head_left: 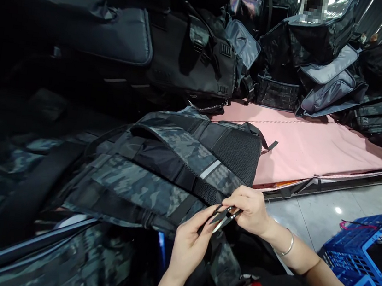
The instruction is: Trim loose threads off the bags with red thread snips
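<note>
A dark camouflage backpack (pixel 144 183) lies with its straps up on the pink-covered table, its lower edge toward me. At its near right corner, my right hand (pixel 247 210) is closed around small metal thread snips (pixel 225 219), whose blades point down and left. My left hand (pixel 195 236) is pinched on a thin dark strap end right beside the blades. The strap piece is partly hidden by the fingers.
Black and camouflage bags (pixel 195 55) are piled along the back of the pink table (pixel 302 143). Blue plastic crates (pixel 348 250) stand on the floor at right. Another camouflage bag (pixel 75 259) is at lower left. A person's blurred head (pixel 313 8) shows far behind.
</note>
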{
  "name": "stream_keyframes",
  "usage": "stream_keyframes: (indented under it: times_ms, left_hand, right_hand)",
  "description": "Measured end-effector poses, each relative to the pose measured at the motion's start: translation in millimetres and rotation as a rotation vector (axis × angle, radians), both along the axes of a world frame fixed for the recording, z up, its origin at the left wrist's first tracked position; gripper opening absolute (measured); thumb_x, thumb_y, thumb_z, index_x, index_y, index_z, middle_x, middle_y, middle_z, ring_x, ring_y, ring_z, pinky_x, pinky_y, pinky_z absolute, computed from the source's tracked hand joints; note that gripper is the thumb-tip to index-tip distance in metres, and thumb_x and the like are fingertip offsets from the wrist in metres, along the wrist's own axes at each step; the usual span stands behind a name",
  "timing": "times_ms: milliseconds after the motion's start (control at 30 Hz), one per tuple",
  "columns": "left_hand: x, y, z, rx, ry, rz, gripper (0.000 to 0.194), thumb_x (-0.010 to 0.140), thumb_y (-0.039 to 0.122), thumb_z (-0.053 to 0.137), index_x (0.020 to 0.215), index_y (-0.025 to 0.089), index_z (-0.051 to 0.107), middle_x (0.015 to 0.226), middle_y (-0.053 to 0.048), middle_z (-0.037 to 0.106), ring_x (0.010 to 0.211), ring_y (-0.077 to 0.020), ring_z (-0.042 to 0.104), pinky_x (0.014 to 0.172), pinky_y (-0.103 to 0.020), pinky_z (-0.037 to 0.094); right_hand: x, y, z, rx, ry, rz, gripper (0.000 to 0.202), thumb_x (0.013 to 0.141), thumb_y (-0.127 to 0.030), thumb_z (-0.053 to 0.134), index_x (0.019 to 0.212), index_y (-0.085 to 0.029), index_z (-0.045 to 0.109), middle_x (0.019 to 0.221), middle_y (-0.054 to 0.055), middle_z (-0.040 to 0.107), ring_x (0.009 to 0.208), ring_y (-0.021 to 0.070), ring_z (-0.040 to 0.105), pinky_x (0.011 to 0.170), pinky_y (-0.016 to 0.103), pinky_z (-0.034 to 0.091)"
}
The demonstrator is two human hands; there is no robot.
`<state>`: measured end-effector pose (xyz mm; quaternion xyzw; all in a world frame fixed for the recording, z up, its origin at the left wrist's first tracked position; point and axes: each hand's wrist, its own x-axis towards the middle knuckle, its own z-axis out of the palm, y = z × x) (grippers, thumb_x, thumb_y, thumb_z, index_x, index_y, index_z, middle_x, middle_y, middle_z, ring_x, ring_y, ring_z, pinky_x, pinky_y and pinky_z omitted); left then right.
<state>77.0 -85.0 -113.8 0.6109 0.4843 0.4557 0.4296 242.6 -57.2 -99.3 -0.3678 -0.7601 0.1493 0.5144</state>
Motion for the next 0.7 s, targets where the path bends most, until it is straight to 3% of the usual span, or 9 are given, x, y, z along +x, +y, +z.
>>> stream_keyframes:
  times_ms: [133, 267, 467, 600, 700]
  left_hand:
    - [-6, 7, 1.1, 0.01, 0.039, -0.125, 0.031, 0.081, 0.04, 0.057, 0.099, 0.018, 0.07, 0.093, -0.009, 0.07, 0.082, -0.022, 0.065, 0.079, -0.033, 0.052]
    - [-9, 9, 4.4, -0.057, -0.069, -0.198, 0.025, 0.082, 0.034, 0.057, 0.097, 0.017, 0.069, 0.074, -0.004, 0.067, 0.065, -0.0149, 0.06, 0.065, -0.025, 0.05]
    - [-9, 7, 2.4, -0.101, -0.151, -0.181, 0.026, 0.082, 0.034, 0.058, 0.098, 0.015, 0.068, 0.07, -0.004, 0.066, 0.062, -0.0142, 0.059, 0.062, -0.025, 0.05]
    - [-5, 6, 1.0, 0.041, -0.014, -0.129, 0.025, 0.083, 0.032, 0.056, 0.099, 0.017, 0.068, 0.07, -0.003, 0.066, 0.061, -0.0135, 0.06, 0.062, -0.024, 0.05]
    - [1, 4, 0.1, 0.156, 0.1, -0.046, 0.023, 0.083, 0.032, 0.057, 0.1, 0.021, 0.068, 0.086, -0.005, 0.068, 0.077, -0.0161, 0.063, 0.073, -0.027, 0.051]
  right_hand:
    - [9, 4, 4.8, 0.048, -0.169, 0.063, 0.024, 0.076, -0.006, 0.041, 0.076, -0.018, 0.062, 0.067, 0.002, 0.057, 0.061, 0.0133, 0.051, 0.055, 0.024, 0.038]
    - [10, 9, 6.9, -0.147, -0.012, 0.14, 0.018, 0.079, -0.01, 0.043, 0.073, -0.017, 0.059, 0.068, 0.002, 0.053, 0.062, 0.0125, 0.049, 0.055, 0.022, 0.038]
    - [0, 5, 11.0, -0.483, 0.259, 0.232, 0.024, 0.084, -0.03, 0.057, 0.064, -0.016, 0.058, 0.064, -0.001, 0.047, 0.061, 0.0113, 0.045, 0.056, 0.023, 0.035]
    - [0, 0, 15.3, -0.597, 0.39, 0.294, 0.027, 0.081, -0.034, 0.062, 0.062, -0.016, 0.058, 0.061, -0.002, 0.046, 0.057, 0.0098, 0.042, 0.054, 0.023, 0.033]
    - [3, -2, 15.2, -0.594, 0.393, 0.209, 0.024, 0.081, -0.031, 0.061, 0.063, -0.016, 0.057, 0.062, -0.002, 0.046, 0.058, 0.0099, 0.042, 0.055, 0.023, 0.032]
